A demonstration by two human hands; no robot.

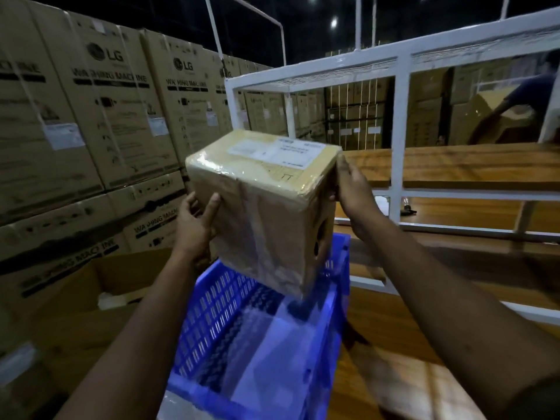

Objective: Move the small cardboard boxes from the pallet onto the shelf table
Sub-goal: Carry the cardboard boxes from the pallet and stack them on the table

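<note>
Above the blue crate (257, 328), both hands (194, 225) (353, 189) hold the cardboard box (263, 207) tilted, label up.

A box (266, 204) sits between the left hand (194, 225) and right hand (353, 192), above a crate (212, 313). Stacked cartons (91, 116) stand left; the shelf (454, 168) is right.

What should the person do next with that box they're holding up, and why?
Probably carry the taped cardboard box right and forward onto the wooden shelf. The left hand and right hand hold it in the air above the blue crate, and the shelf board behind the white frame looks bare there.
</note>
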